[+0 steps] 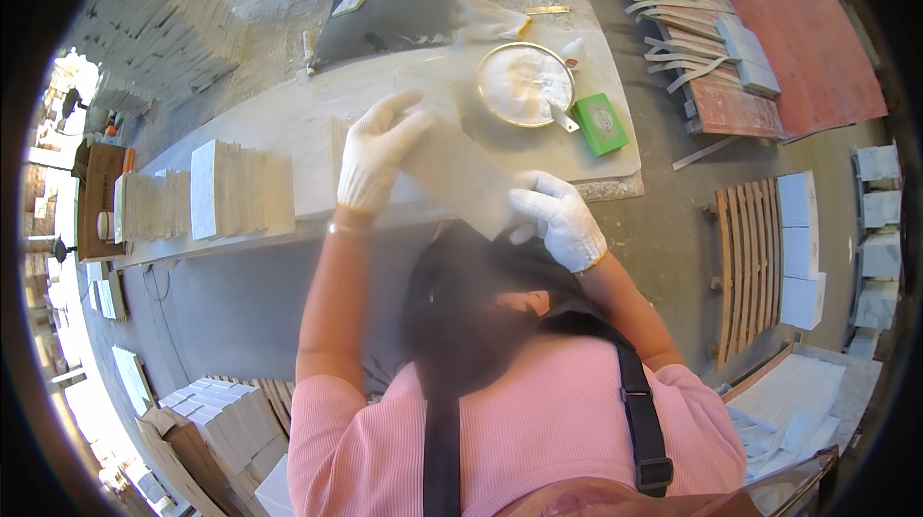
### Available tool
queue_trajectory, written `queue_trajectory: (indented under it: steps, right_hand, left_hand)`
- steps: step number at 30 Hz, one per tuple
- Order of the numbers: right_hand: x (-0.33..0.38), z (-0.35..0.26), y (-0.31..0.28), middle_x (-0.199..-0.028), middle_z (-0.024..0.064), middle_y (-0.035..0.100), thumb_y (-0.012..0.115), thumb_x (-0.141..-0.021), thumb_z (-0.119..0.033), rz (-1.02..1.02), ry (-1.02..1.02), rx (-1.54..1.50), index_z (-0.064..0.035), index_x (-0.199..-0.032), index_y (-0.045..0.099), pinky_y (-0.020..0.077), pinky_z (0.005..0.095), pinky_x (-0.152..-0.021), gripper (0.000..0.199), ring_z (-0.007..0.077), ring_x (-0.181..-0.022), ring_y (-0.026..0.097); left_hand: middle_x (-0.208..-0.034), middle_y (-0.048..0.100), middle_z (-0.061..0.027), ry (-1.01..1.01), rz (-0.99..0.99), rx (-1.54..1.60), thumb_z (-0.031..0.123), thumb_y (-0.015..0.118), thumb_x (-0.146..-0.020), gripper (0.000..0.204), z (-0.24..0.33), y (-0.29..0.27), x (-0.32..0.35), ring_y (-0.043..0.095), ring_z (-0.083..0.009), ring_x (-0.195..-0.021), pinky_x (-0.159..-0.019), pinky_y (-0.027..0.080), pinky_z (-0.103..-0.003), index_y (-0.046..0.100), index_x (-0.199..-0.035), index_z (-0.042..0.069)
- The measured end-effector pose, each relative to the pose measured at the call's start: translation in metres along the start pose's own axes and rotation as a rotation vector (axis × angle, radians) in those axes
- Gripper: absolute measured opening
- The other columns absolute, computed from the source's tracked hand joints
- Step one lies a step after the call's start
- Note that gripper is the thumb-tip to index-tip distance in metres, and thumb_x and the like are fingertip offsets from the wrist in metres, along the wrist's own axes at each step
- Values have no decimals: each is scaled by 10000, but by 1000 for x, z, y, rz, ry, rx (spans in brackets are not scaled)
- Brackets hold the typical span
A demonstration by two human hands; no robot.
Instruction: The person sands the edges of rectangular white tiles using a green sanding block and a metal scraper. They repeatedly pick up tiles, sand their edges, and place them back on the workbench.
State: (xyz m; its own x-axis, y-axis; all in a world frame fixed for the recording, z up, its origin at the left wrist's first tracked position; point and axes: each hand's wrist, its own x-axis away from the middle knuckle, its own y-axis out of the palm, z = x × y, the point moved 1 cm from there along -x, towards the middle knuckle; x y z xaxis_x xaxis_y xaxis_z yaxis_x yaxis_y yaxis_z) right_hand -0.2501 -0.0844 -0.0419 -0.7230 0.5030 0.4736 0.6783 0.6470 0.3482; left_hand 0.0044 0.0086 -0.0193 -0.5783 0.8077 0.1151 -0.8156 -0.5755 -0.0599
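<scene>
A thin, pale rectangular tile (460,171), slightly blurred, is held tilted above the table's near edge. My left hand (375,153), in a white knitted glove, grips its left edge. At its right end the gloved fingers of my right hand (565,224) pinch the tile. Beyond the right hand stands a round tub (514,79) of white paste or powder, with a putty knife (564,117) lying at its rim. Beside the tub is a green box (601,125).
Upright tiles (231,188) stand in rows on the table's left part. A dark sheet (389,17) lies at the back. Off to the right are a red-surfaced stand (798,46) with pale strips, and a wooden pallet (748,267). Boxes (231,430) are stacked at the lower left.
</scene>
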Motion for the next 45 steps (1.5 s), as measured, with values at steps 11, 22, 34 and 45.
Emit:
queue_trajectory:
  steps: [11, 22, 34, 45]
  right_hand:
    - [-42, 10, 27, -1208, 64, 703, 683, -993, -198, -67, -9, -161, -43, -1315, 637, 582, 331, -747, 361, 166, -1028, 691]
    - [-25, -38, -105, -1306, 159, 691, 788, -921, -280, 746, -702, 1234, -86, -1384, 646, 526, 394, -1017, 522, 285, -1191, 668]
    - [-16, -44, -124, -1401, 119, 643, 737, -923, -309, 797, -633, 1055, -106, -1552, 490, 514, 411, -1007, 706, 247, -1213, 635]
    - [-27, 17, 10, -1468, 121, 538, 636, -967, -248, -16, -336, 106, -20, -1622, 341, 528, 381, -1005, 754, 207, -1256, 572]
  left_hand:
    - [-1384, 671, -158, 565, 36, -889, 331, 732, -933, 506, -24, -3, -56, 610, -355, -1303, -1087, 487, -441, 670, -1362, 69]
    - [-1555, 515, -189, 664, 40, -1002, 383, 599, -1007, 517, -51, 4, -48, 416, -485, -1444, -1158, 388, -557, 603, -1452, 119]
    - [-1624, 438, -185, 595, 54, -1111, 476, 593, -1005, 584, -47, 22, -44, 305, -545, -1496, -1211, 279, -617, 572, -1490, 151]
    - [-1585, 490, -126, 603, -24, -1085, 462, 597, -997, 561, -35, 24, -43, 365, -515, -1458, -1173, 320, -623, 589, -1458, 142]
